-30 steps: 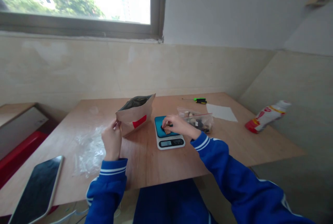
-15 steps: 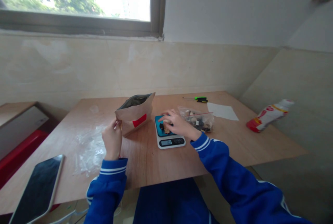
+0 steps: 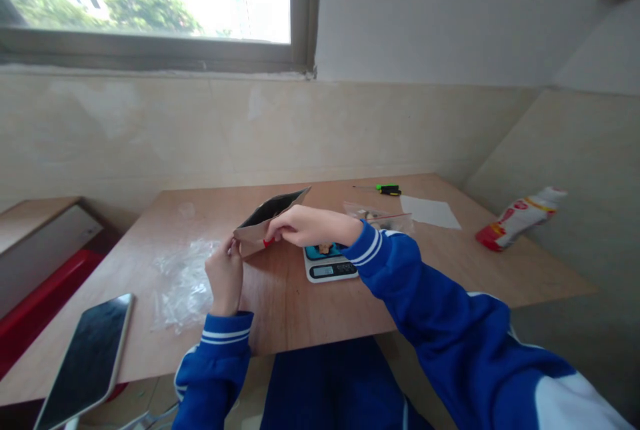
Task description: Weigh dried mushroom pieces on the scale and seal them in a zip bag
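Centrally, paper bag (image 3: 253, 233) between left hand (image 3: 225, 275) and right hand (image 3: 297, 224).
Left pinches rim (image 3: 253, 225); right's grip unclear; plastic bag (image 3: 399, 224) holds pale pieces (image 3: 368, 215).

The wooden table (image 3: 280, 323) carried a digital scale (image 3: 331, 271). Left of the scale lay crumpled clear plastic (image 3: 186, 283); to its right, a zip bag (image 3: 387, 219), then a green-handled tool (image 3: 387, 187), a white sheet (image 3: 430, 212) and, farthest, a bottle (image 3: 521, 218).
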Motion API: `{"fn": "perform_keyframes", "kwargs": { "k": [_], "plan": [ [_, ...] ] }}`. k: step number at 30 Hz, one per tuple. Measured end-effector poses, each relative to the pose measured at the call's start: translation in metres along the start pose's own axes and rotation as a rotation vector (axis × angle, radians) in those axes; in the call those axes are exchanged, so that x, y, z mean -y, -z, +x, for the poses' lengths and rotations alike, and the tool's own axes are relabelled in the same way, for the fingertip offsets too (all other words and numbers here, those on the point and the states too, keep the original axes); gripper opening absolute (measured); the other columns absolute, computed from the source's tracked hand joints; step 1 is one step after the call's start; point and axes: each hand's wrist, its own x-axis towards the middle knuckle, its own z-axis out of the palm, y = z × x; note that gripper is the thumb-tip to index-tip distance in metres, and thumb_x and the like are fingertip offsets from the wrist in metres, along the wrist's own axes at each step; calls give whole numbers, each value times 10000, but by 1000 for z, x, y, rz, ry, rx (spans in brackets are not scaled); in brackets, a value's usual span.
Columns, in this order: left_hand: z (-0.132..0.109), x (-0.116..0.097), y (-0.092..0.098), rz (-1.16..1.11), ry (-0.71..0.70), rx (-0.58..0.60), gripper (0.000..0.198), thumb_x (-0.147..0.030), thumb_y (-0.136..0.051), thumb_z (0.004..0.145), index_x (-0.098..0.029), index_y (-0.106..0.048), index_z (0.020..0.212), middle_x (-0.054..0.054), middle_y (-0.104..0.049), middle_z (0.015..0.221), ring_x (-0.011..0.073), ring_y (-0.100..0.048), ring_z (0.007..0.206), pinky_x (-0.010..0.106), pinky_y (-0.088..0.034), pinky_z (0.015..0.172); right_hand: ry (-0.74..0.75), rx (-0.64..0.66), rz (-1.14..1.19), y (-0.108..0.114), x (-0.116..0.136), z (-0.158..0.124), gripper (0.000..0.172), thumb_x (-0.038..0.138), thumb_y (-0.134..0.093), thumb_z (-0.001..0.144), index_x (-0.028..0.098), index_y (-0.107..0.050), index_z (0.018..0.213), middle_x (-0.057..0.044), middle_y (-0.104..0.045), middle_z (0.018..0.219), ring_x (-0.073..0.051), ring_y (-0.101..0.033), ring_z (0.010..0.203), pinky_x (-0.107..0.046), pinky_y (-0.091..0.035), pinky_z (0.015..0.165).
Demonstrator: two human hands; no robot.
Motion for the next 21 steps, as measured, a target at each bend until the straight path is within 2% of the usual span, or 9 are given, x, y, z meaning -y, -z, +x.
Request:
{"fn": "perform_keyframes", "kwargs": {
  "k": [3, 5, 7, 10, 13, 16, 21],
  "plan": [
    [-1, -1, 1, -54, -31, 8, 301, -214, -480, 851, -188, -722, 1028, 88, -750, 864, 223, -662, 740, 272, -410, 624, 45, -96, 96, 11, 14, -6, 334, -27, -436, 788, 128, -696, 932, -23, -699, 824, -95, -605, 708, -195, -444, 644],
    [-3, -3, 1, -65, -49, 12, 313, -199, -475, 858, -205, -716, 1058, 78, -749, 876, 210, -656, 733, 268, -410, 630, 70, -190, 83, 17, 19, -9, 320, -22, -429, 793, 128, -692, 899, -25, -688, 838, -97, -592, 723, -203, -441, 666],
    [-5, -4, 1, -51, -41, 18, 315, -202, -475, 863, -209, -717, 1064, 75, -744, 839, 201, -639, 689, 267, -397, 610, 68, -213, 19, 19, 19, -8, 318, -27, -424, 788, 118, -693, 876, -47, -683, 872, -114, -589, 767, -225, -442, 716],
    [-11, -4, 2, -75, -35, 31, 332, -194, -468, 860, -222, -712, 1084, 59, -733, 808, 180, -609, 642, 260, -383, 594, 42, -52, 2, 16, 16, -6, 335, -44, -406, 772, 121, -689, 841, -56, -686, 890, -125, -596, 802, -237, -440, 760],
    [-19, -4, 6, -129, -55, 58, 376, -166, -443, 853, -242, -695, 1121, 22, -714, 775, 142, -569, 594, 241, -374, 587, -5, 95, 33, 10, 13, -7, 311, -36, -405, 760, 148, -656, 754, -21, -677, 823, -117, -580, 734, -230, -434, 711],
    [-26, -4, 11, -141, -33, 79, 389, -163, -426, 850, -233, -701, 1115, -6, -652, 653, 119, -509, 529, 229, -350, 560, -5, 119, 45, 6, 12, -11, 273, -21, -411, 763, 160, -610, 713, -8, -658, 810, -121, -571, 735, -233, -434, 696],
    [-32, -4, 13, -176, -13, 94, 389, -168, -418, 843, -211, -714, 1091, 0, -634, 639, 116, -508, 533, 221, -347, 553, 55, 125, 35, 11, 12, -25, 336, -47, -385, 770, 167, -639, 822, -33, -677, 993, -147, -604, 891, -261, -470, 772]
  ]
}}
